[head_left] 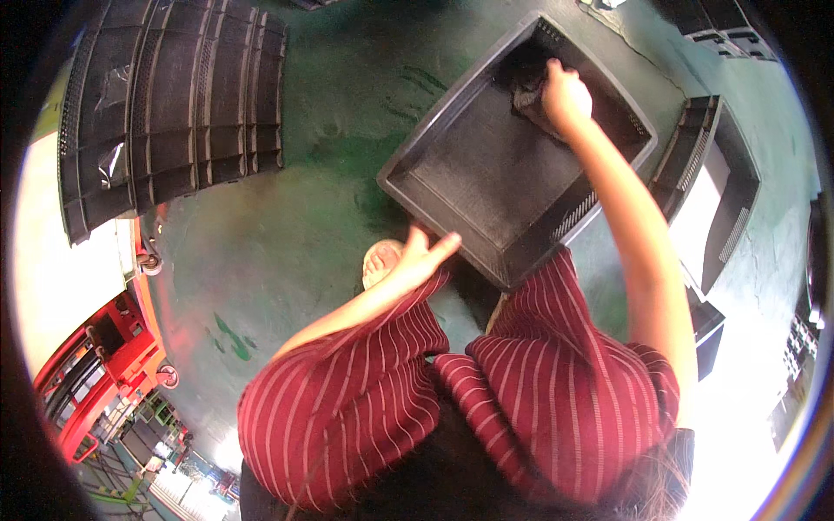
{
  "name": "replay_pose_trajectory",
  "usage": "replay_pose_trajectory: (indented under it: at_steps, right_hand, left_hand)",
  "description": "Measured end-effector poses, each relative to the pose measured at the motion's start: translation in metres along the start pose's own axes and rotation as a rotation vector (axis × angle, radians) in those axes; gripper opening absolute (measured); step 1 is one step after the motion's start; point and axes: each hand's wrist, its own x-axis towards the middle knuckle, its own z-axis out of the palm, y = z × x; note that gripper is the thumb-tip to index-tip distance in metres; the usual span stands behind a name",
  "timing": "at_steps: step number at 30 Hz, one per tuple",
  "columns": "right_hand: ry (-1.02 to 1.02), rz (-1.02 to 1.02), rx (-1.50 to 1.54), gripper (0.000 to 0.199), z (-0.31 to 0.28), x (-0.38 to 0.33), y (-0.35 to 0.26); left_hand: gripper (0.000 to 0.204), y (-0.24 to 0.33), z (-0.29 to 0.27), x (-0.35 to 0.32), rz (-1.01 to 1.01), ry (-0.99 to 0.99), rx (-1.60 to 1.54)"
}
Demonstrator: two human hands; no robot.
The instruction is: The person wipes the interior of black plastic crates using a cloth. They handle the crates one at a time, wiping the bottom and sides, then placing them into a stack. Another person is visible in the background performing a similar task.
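Observation:
A black plastic crate lies on the green floor in front of my knees. My right hand reaches into its far corner and is closed on a dark cloth pressed against the crate's inside. My left hand hovers at the crate's near edge with fingers spread and nothing in it. I squat in red trousers with white stripes. One foot shows beside the left hand.
A tall stack of black crates lies at the upper left. More black crates stand at the right. A red wheeled cart stands at the lower left. The floor is worn green.

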Motion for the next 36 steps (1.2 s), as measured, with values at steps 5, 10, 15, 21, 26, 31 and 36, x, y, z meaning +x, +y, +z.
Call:
replay_pose_trajectory:
  at_steps: [5,10,15,21,26,31,36]
  right_hand:
    - [0.128,-0.044,0.044,0.022,0.029,-0.034,-0.030]
    - [-0.111,-0.705,0.113,0.008,0.066,-0.128,-0.094]
    - [-0.031,-0.453,-0.084,0.007,0.024,-0.041,-0.047]
    - [0.152,-0.162,0.165,0.016,0.043,-0.030,-0.052]
    - [-0.318,-0.806,0.304,0.009,0.043,-0.119,-0.090]
    - [0.053,-0.434,0.149,0.016,0.037,-0.012,-0.036]
    - [0.143,-0.269,0.236,0.011,0.056,-0.059,-0.063]
  left_hand:
    - [0.053,0.067,-0.065,0.054,0.281,0.543,-0.176]
    - [0.053,0.071,-0.041,0.090,0.482,0.306,0.663]
    - [0.049,0.054,-0.044,0.092,0.499,0.358,0.500]
    - [0.054,0.056,-0.043,0.096,0.534,0.366,0.508]
    - [0.063,0.055,-0.045,0.097,0.570,0.343,0.480]
    - [0.064,0.047,-0.044,0.098,0.582,0.388,0.491]
    - [0.064,0.053,-0.042,0.096,0.576,0.364,0.505]
